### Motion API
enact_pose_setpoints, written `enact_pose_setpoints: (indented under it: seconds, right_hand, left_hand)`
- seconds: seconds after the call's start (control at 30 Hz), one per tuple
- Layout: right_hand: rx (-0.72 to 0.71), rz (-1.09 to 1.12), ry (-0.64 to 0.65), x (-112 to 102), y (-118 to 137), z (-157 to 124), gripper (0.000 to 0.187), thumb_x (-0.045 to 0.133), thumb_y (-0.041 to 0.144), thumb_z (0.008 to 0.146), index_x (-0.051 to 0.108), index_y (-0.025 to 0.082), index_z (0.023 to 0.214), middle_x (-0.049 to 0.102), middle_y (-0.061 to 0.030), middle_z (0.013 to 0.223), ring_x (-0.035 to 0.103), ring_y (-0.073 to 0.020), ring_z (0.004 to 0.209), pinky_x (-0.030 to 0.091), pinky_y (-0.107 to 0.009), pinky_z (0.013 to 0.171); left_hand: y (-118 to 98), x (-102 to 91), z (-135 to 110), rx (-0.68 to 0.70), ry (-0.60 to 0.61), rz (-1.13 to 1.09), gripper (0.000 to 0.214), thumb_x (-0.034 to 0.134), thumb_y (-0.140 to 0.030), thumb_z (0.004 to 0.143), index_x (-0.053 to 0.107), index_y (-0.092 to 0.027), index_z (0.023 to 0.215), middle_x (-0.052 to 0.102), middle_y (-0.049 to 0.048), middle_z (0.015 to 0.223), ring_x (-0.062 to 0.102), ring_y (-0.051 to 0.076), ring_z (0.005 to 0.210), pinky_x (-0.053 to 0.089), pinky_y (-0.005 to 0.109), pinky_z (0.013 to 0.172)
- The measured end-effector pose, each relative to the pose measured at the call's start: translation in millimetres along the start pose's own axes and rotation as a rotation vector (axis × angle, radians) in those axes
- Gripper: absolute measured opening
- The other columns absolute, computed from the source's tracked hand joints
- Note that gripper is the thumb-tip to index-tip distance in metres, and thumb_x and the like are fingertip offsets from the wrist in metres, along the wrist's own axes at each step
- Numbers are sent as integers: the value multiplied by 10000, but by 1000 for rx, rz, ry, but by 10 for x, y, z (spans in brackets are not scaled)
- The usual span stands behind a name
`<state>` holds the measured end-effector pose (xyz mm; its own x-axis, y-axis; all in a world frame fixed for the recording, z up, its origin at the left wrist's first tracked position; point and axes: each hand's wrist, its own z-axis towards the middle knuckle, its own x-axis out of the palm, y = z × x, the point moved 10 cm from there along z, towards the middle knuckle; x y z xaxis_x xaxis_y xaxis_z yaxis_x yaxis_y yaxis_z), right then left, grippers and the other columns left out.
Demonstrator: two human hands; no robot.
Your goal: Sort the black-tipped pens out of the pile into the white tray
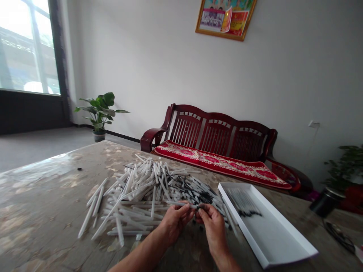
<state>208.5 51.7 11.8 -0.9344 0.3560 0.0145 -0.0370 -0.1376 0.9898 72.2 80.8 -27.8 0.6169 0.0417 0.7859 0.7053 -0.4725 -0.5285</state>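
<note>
My left hand [176, 221] is closed on a slim, pen-like white tube [176, 203], whose end points left past my fingers. My right hand [211, 223] pinches a small dark piece [198, 207] at the tube's right end. Whether the two are joined cannot be made out. Just beyond my hands spreads a heap of similar translucent white tubes [136, 185]. Thin sticks with black ends [202, 194] lie at its right side. On the right, a shallow white box [283, 234] holds a row of slim clear sticks [241, 198] with dark ends at its far end.
The patterned table [42, 211] carries all this, with a small dark bit [79, 169] at the left. Behind it stands a dark red wooden bench [215, 132]. A black canister [326, 202] and a dark cable [337, 234] are at the right. A potted plant [99, 113] stands beyond the table.
</note>
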Motion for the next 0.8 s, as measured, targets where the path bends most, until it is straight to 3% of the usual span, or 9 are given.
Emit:
enact_pose_setpoints:
  seconds: [0.2, 0.43, 0.6, 0.7, 0.8]
  right_hand:
    - [-77, -115, -32, -37, 26, 18, 253, 671, 428, 685, 688, 212, 816, 720, -33, 735, 656, -199, 619, 529, -287, 544]
    - [-218, -284, -5, 9, 124, -12, 208, 575, 413, 806, 659, 225, 841, 703, -31, 735, 623, -176, 593, 510, -268, 553]
    - [-356, -532, -16, 54, 258, -87, 190, 480, 366, 884, 616, 234, 868, 697, -45, 803, 642, -184, 715, 477, -263, 636]
    - [-419, -626, -65, 64, 312, -112, 262, 405, 389, 916, 585, 235, 804, 683, -53, 769, 634, -186, 703, 437, -260, 612]
    - [-392, -639, -80, 57, 286, -88, 348, 356, 449, 928, 547, 244, 721, 637, -33, 652, 582, -173, 590, 383, -257, 537]
  left_hand:
    - [-5, -12, 17, 45, 18, 34, 198, 801, -32, 660, 636, -121, 723, 725, 60, 684, 696, 131, 623, 588, 210, 641]
    - [-50, 2, 4, 141, 48, 94, 327, 909, -194, 532, 658, -132, 732, 728, 42, 692, 690, 144, 644, 583, 242, 661]
    - [-89, 5, -12, 187, 46, 141, 386, 923, -276, 486, 656, -137, 728, 726, 37, 675, 689, 155, 643, 573, 256, 660]
    - [-94, 34, -31, 200, 54, 181, 403, 923, -306, 468, 651, -141, 715, 728, 34, 670, 685, 157, 639, 568, 268, 666]
    - [-84, 49, -40, 198, 55, 220, 429, 924, -333, 444, 640, -144, 703, 724, 31, 641, 675, 156, 612, 557, 262, 639]
